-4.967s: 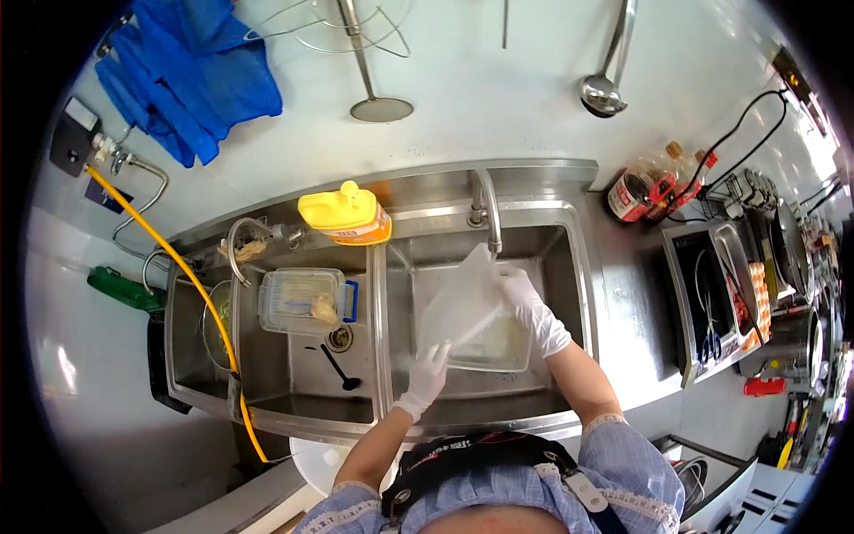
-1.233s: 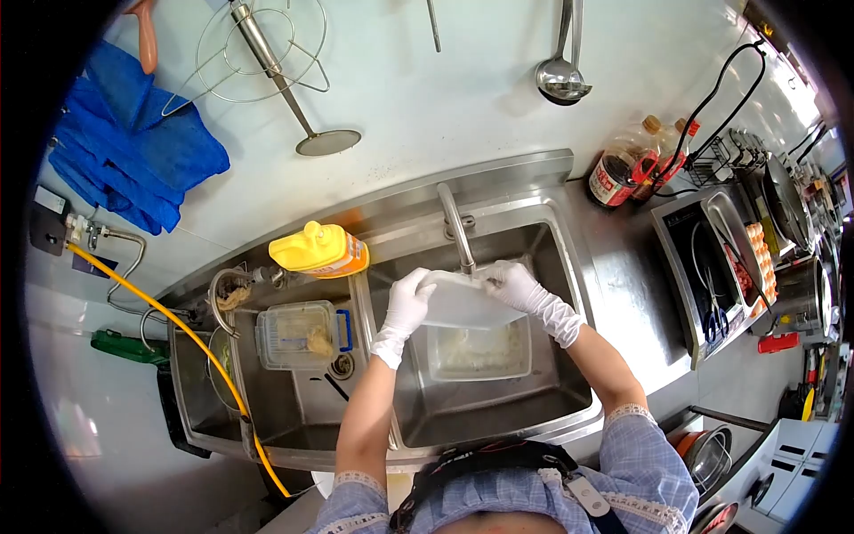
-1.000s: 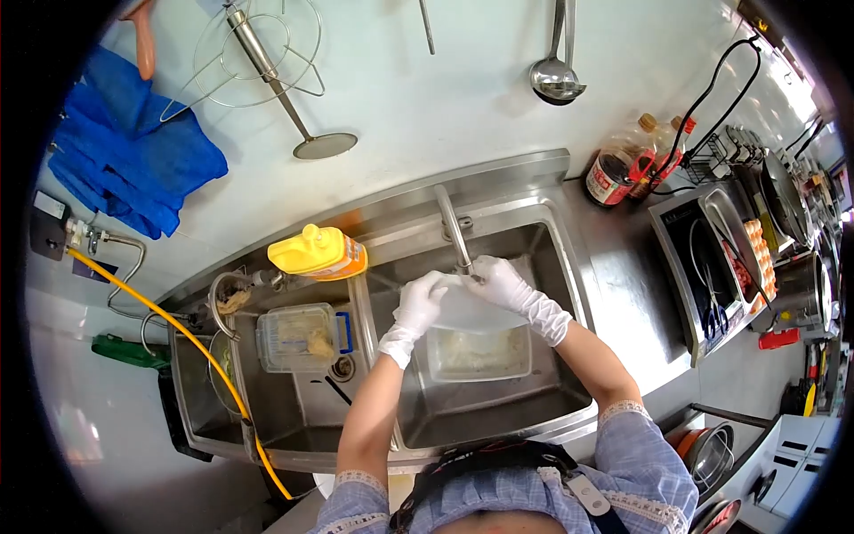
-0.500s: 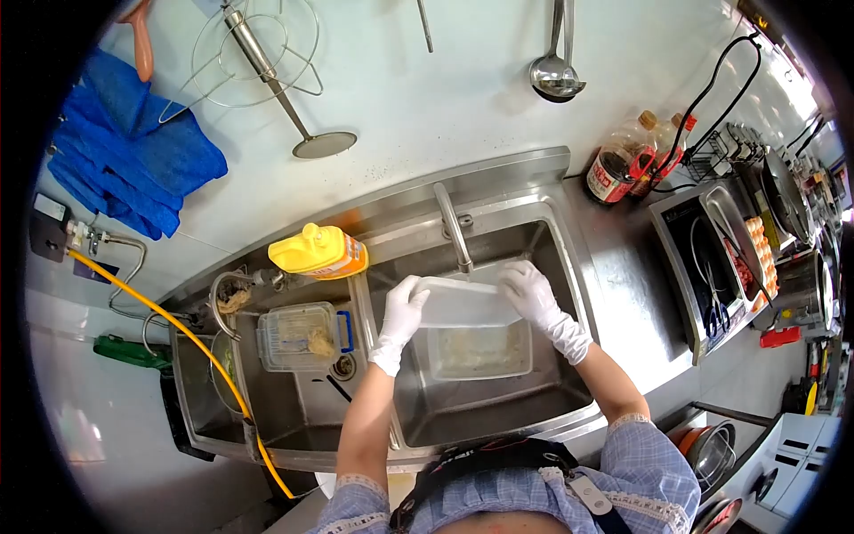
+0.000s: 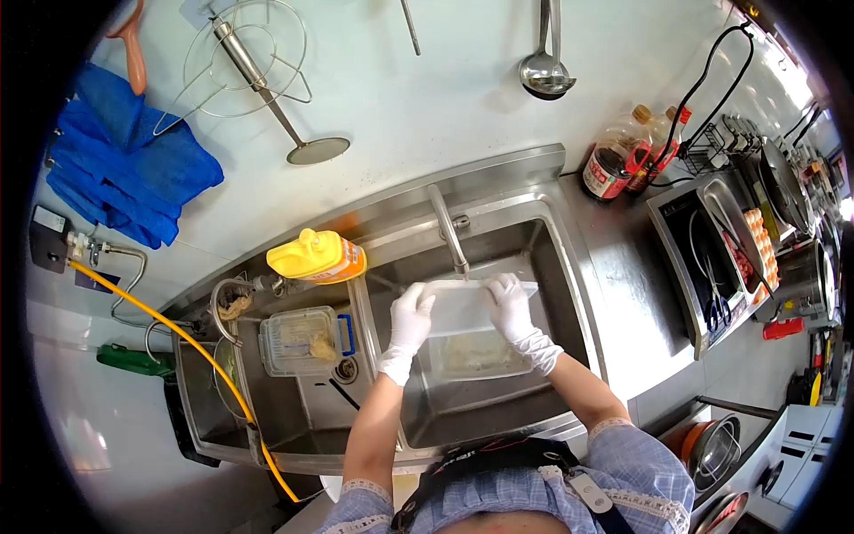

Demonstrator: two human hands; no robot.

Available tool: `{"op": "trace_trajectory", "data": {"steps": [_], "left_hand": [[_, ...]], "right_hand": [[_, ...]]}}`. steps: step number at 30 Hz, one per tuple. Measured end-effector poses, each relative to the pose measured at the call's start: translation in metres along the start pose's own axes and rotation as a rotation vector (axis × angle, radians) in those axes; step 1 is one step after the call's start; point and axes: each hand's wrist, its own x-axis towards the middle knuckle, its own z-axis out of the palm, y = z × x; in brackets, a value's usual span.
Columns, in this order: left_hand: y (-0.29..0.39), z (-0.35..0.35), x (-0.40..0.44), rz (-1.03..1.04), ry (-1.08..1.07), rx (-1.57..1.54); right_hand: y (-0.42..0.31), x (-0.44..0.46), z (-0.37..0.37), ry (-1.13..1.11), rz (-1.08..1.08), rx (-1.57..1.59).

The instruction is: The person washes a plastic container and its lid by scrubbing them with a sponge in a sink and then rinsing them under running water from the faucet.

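Note:
Both hands wear white gloves. My left hand (image 5: 410, 322) grips the left end of a translucent plastic container (image 5: 459, 311), tilted under the faucet (image 5: 449, 231) in the right sink basin. My right hand (image 5: 511, 308) is closed on its upper edge, right of the middle, and the glove hides part of it. Just below, a second clear plastic container (image 5: 480, 356) sits in the basin, with what looks like cloudy water inside. Whether water runs from the faucet, I cannot tell.
In the left basin lies a clear box (image 5: 298, 343) with blue clasps and a scrubber on it. A yellow jug (image 5: 318, 256) stands on the sink ledge. A yellow hose (image 5: 178, 329) crosses at left. Sauce bottles (image 5: 614, 160) and an induction cooker (image 5: 689, 240) are at right.
My right hand has shifted left along the container's edge, leaving its right corner bare. My left hand has moved slightly down, its grip still on the left end. The view has shifted a little.

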Motion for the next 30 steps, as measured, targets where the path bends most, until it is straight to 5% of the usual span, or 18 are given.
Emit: {"op": "trace_trajectory", "data": {"steps": [8,12,19,24,27,30], "left_hand": [[0.011,0.038,0.005,0.093,0.070,0.094],[0.039,0.053,0.027,-0.114,-0.121,0.125],[0.026,0.073,0.058,-0.358,-0.208,-0.476],[-0.002,0.074,0.066,-0.302,-0.028,-0.306],[-0.014,0.068,0.056,-0.356,0.054,-0.545],[-0.006,0.041,0.042,-0.381,0.109,-0.399]], "right_hand": [[-0.039,0.024,0.004,0.125,-0.071,0.268],[-0.011,0.024,0.006,0.215,0.217,0.484],[-0.005,0.001,0.008,0.079,0.400,0.394],[-0.035,0.003,0.026,-0.019,0.542,0.510],[-0.054,0.022,0.043,-0.004,0.512,0.819],[-0.057,0.047,0.056,0.207,0.626,0.979]]}}
